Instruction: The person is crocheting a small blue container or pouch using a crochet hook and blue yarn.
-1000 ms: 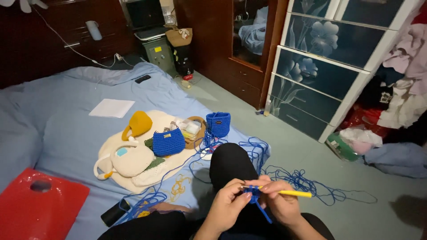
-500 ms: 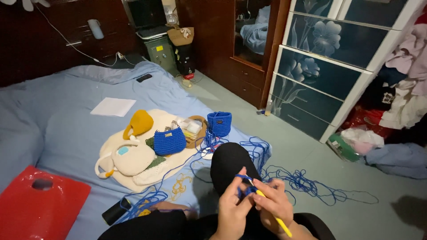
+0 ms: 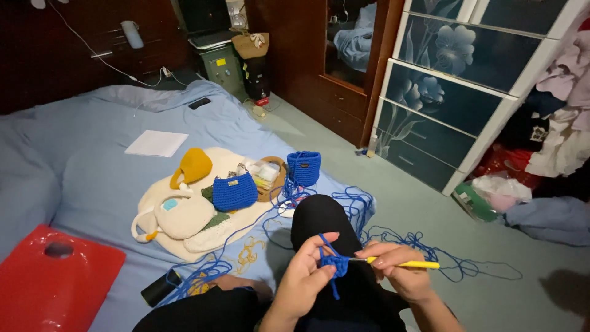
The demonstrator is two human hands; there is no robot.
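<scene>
Where the two hands meet above the black-clad knee (image 3: 319, 224), a small blue crochet piece (image 3: 335, 264) sits pinched between them, low in the frame and just right of centre. Left hand (image 3: 305, 280): fingers closed on the piece, thumb and forefinger gripping its left edge, a strand of blue yarn (image 3: 393, 237) running over the forefinger. Right hand (image 3: 399, 273): closed around a yellow-handled crochet hook (image 3: 405, 264), held level, its metal tip touching the piece and the handle pointing right. A short tail of yarn hangs down from the piece.

The loose yarn spreads in tangled loops over the greenish floor (image 3: 430, 203) to the right of the knee and trails left across the light-blue bedsheet (image 3: 92, 178).

Beyond the knee, on a cream cloth (image 3: 184, 246) laid on the sheet: a blue crocheted purse (image 3: 234, 191), a cream bag with a pale-blue patch (image 3: 175, 215), a yellow crocheted bag (image 3: 192, 166), a small woven basket (image 3: 270, 175). A blue crocheted pouch (image 3: 303, 167) stands upright just right of the basket.

Further out: a white paper (image 3: 157, 143) lies flat on the sheet; a red plastic item (image 3: 55, 280) at lower left. A dark cylinder (image 3: 161, 288) lies near the left leg. Right side: a chest of drawers with flower-patterned dark fronts (image 3: 448, 92); heap of clothes (image 3: 553, 141) beside it.
</scene>
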